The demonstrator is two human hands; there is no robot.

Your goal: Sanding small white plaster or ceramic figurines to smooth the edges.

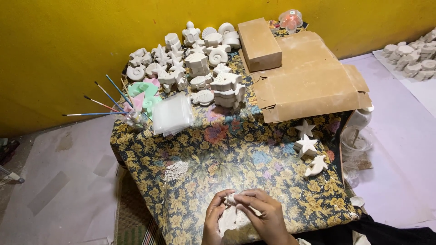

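Head view | left hand (213, 218) and right hand (265, 215) both pinch white plaster piece (230, 199), bottom centre, above flowered counter (236, 149) | likely brittle, light; best held by thick edges

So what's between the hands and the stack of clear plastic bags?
In the head view, between the hands and the clear plastic bags lies floral tablecloth, bearing a white powder patch.

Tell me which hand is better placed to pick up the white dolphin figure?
Probably the right hand: the dolphin figure lies on its side of the table. The left hand is farther away. Both hands now hold a small white piece.
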